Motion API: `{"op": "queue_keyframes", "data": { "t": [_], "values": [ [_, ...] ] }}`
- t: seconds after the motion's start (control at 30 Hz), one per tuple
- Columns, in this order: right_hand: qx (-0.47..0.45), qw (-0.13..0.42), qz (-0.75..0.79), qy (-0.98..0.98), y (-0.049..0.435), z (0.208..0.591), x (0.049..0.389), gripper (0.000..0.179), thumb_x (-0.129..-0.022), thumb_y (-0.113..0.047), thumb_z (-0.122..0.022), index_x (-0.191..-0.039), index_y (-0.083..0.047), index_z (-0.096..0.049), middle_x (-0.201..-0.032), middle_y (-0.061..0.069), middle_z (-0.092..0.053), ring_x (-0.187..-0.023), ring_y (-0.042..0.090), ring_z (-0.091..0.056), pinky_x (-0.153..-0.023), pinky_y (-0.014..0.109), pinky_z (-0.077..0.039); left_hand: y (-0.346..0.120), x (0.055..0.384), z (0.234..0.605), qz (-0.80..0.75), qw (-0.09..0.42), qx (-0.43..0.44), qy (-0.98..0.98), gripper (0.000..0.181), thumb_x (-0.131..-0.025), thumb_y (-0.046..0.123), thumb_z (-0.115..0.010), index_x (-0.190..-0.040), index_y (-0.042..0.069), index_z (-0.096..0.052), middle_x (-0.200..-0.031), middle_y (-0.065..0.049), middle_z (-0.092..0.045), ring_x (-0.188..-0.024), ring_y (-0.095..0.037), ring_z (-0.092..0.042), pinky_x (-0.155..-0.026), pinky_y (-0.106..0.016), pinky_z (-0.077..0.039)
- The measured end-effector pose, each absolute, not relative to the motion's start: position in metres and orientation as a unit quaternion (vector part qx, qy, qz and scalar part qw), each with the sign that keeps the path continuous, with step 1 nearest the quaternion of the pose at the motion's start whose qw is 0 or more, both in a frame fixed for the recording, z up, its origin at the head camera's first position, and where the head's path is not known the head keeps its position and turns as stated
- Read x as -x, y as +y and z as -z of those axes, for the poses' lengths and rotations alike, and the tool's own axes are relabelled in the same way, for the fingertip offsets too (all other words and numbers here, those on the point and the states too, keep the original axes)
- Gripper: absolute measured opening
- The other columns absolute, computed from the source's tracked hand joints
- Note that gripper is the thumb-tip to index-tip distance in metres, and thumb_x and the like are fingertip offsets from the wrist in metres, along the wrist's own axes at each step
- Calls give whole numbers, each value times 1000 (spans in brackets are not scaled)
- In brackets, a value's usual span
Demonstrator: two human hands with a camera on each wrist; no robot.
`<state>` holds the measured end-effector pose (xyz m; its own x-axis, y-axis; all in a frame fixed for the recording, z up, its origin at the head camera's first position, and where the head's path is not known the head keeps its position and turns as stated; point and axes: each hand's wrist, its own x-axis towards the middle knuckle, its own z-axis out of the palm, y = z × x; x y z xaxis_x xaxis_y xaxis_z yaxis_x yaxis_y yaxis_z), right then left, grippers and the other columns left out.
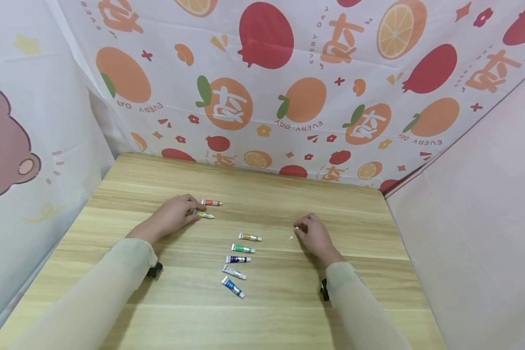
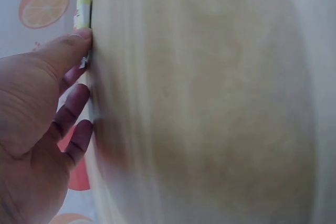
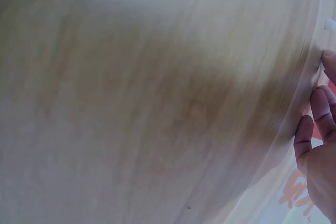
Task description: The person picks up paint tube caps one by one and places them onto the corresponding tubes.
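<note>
My left hand point(image 1: 173, 215) pinches the rear end of a small yellow paint tube point(image 1: 206, 215) lying low at the table. In the left wrist view the yellow tube point(image 2: 83, 10) points away from the thumb, its pale cap at the far end. Just beyond it lies an orange-red paint tube point(image 1: 212, 202), close to the fingertips. To the right, my right hand point(image 1: 316, 236) pinches a tiny white cap point(image 1: 296, 228) at the tabletop between thumb and fingers. Another small white cap point(image 1: 291, 237) lies beside the thumb.
Between the hands several paint tubes form a loose column: ochre point(image 1: 249, 237), green point(image 1: 243, 249), dark violet point(image 1: 238, 259), silver-white point(image 1: 234, 272) and blue point(image 1: 233, 287). They lie on the wood-grain table point(image 1: 280, 316). A fruit-print cloth point(image 1: 262, 97) hangs behind its far edge.
</note>
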<state>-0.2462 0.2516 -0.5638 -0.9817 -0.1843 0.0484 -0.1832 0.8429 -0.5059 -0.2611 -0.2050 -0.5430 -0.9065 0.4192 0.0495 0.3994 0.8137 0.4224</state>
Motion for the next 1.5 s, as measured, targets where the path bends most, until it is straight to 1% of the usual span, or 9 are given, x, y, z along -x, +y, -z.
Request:
{"op": "queue_keyframes", "data": {
  "t": [0.13,0.27,0.63,0.83,0.93,1.07,1.23,1.3,1.5],
  "values": [
    [88,5,265,960,250,560,244,12,-98,-15,-81,-110,-13,-79,-116,3,-68,-100,19,-67,-91,39,-61,-205,261,544,-211,1,-228,951,28,-101,21,-78,-128,15,-80,-125,-11,-74,-114,-36,-70,-100,-62,-53],
    [81,13,262,961,250,558,243,9,-100,-16,-79,-108,-14,-79,-114,2,-67,-99,17,-65,-90,37,-60,-204,261,548,-202,-11,-230,952,26,-101,23,-78,-125,15,-81,-121,-9,-76,-112,-35,-71,-97,-59,-54],
    [79,16,271,959,252,556,242,6,-101,-19,-79,-107,-18,-80,-112,1,-70,-99,18,-66,-91,39,-60,-205,256,547,-191,10,-206,960,28,-106,25,-71,-131,13,-75,-128,-13,-72,-119,-37,-68,-95,-56,-51],
    [66,22,294,953,255,551,239,10,-101,-19,-79,-110,-19,-81,-109,0,-70,-98,17,-64,-90,37,-58,-207,251,544,-200,9,-199,959,28,-106,26,-71,-132,15,-75,-128,-11,-71,-116,-34,-68,-91,-51,-49],
    [60,21,311,948,256,547,237,12,-101,-17,-78,-112,-15,-81,-107,2,-70,-98,17,-64,-89,36,-58,-206,247,540,-203,4,-200,959,28,-106,26,-72,-131,15,-75,-127,-12,-72,-116,-35,-69,-94,-53,-49],
    [42,27,324,945,257,541,231,13,-102,-16,-77,-114,-13,-80,-106,3,-70,-97,17,-64,-85,34,-58,-203,240,535,-203,6,-207,957,28,-104,26,-73,-130,16,-75,-128,-12,-74,-119,-39,-69,-100,-61,-49],
    [23,28,340,940,258,531,225,16,-103,-15,-75,-118,-12,-79,-108,4,-72,-100,20,-67,-89,36,-61,-196,230,523,-202,7,-205,958,28,-105,26,-73,-131,16,-74,-128,-11,-75,-122,-39,-69,-104,-65,-48],
    [20,23,350,936,258,526,222,18,-103,-14,-75,-120,-11,-78,-109,5,-73,-101,20,-68,-90,38,-62,-193,226,517,-198,0,-205,958,27,-105,26,-73,-130,16,-75,-127,-10,-75,-121,-37,-69,-104,-63,-48],
    [24,2,373,928,262,511,212,19,-102,-12,-76,-120,-8,-79,-107,4,-76,-99,18,-70,-91,36,-62,-179,212,497,-193,-20,-221,956,26,-104,27,-74,-127,15,-76,-126,-10,-75,-120,-36,-69,-95,-53,-47]
  ]
}}
